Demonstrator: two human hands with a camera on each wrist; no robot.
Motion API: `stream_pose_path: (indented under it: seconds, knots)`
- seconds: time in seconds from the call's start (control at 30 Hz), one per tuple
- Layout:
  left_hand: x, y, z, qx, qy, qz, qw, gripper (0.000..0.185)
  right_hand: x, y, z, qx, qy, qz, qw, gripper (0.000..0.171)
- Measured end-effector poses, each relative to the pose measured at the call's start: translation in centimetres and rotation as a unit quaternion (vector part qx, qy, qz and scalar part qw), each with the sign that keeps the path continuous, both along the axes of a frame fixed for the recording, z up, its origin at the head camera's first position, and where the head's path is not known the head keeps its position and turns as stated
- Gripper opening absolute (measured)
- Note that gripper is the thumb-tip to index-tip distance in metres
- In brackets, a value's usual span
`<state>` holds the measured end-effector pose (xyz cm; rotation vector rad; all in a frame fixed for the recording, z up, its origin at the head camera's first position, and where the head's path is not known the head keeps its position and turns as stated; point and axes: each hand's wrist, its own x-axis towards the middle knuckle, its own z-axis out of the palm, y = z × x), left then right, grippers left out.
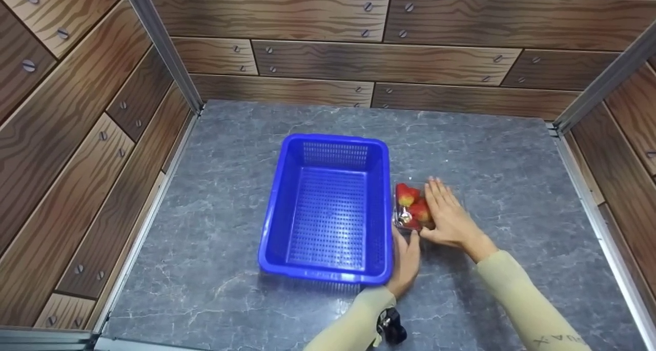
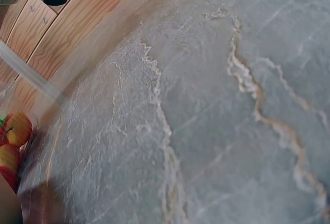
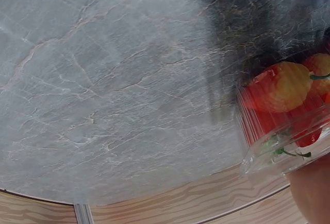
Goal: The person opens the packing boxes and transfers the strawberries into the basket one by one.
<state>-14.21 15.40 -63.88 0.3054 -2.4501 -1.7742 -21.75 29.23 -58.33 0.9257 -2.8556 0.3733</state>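
A clear plastic box (image 1: 401,224) of red and yellow fruits or peppers (image 1: 420,210) with green stems lies just right of a blue plastic basket (image 1: 328,276). In the right wrist view the see-through wall of the box (image 3: 250,152) shows, with the red and yellow pieces (image 3: 281,87) inside. My right hand (image 1: 447,219) lies with straight fingers along the right part of the box, thumb at its near side. My left hand (image 1: 406,263) is at the near left corner of the box, beside the basket, its thumb and fingers extended. The basket partly hides that hand.
The basket has slotted walls and a perforated floor, with nothing in it. Grey marbled tabletop (image 1: 215,187) surrounds both things. Wood-patterned panels (image 1: 318,18) and metal frame rails (image 1: 605,228) border the table. A black device (image 1: 392,326) is strapped at the left wrist.
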Motion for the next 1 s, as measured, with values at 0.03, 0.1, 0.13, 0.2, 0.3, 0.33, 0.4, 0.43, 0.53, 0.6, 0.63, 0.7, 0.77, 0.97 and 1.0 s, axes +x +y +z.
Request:
stream_pose_path:
  seconds: [0.03,0.1,0.13,0.2,0.3,0.33,0.4,0.43,0.53,0.6,0.63,0.7,0.77,0.97,1.0]
  knots:
    - [0.0,0.1,0.0,0.005,-0.001,0.002,1.0000,0.078,0.0,0.0,0.0,0.000,0.002,0.001,1.000,0.102]
    - [-0.1,0.2,0.1,0.013,-0.003,0.004,0.9999,0.080,-0.1,0.0,0.1,0.001,0.009,0.004,1.000,0.101]
    - [-0.1,0.2,0.1,0.015,-0.005,0.005,0.9999,0.080,-0.1,0.0,0.1,0.001,0.012,0.005,1.000,0.100]
    - [-0.1,0.2,0.2,0.017,-0.005,0.008,0.9998,0.081,-0.2,0.0,0.0,0.003,0.021,0.008,1.000,0.100]
    - [-0.1,0.3,0.2,0.034,0.007,0.014,0.9993,0.080,-0.3,-0.1,-0.1,0.001,0.033,0.012,0.999,0.098]
    - [-0.1,0.2,0.2,0.042,0.014,0.014,0.9989,0.080,-0.3,-0.1,-0.2,-0.002,0.035,0.012,0.999,0.098]
    - [-0.2,0.2,0.1,0.045,0.033,0.014,0.9983,0.079,-0.3,-0.1,-0.2,-0.011,0.037,0.013,0.999,0.097]
    - [-0.1,0.2,0.1,0.042,0.039,0.015,0.9982,0.079,-0.2,-0.1,-0.3,-0.015,0.038,0.014,0.999,0.096]
    - [0.0,0.1,-0.1,0.028,0.058,0.020,0.9977,0.080,0.0,0.0,-0.4,-0.020,0.031,0.013,0.999,0.096]
    - [0.1,0.1,-0.2,0.013,0.054,0.022,0.9982,0.081,0.1,0.0,-0.4,-0.017,0.026,0.009,0.999,0.096]
    - [0.1,0.1,-0.2,0.007,0.051,0.025,0.9983,0.081,0.2,0.1,-0.3,-0.014,0.024,0.007,1.000,0.096]
    - [0.1,0.1,-0.2,-0.004,0.042,0.028,0.9987,0.083,0.3,0.1,-0.2,-0.006,0.015,0.001,1.000,0.096]
    - [0.1,0.1,-0.1,-0.014,0.033,0.030,0.9989,0.084,0.3,-0.1,0.1,0.000,0.002,-0.006,1.000,0.096]
    - [-0.5,0.4,0.3,0.013,0.039,0.042,0.9983,0.083,-0.2,-0.5,1.1,0.018,-0.027,-0.008,0.999,0.097]
    - [-0.6,0.5,0.3,0.016,0.039,0.044,0.9981,0.082,-0.3,-0.4,1.3,0.020,-0.027,-0.007,0.999,0.097]
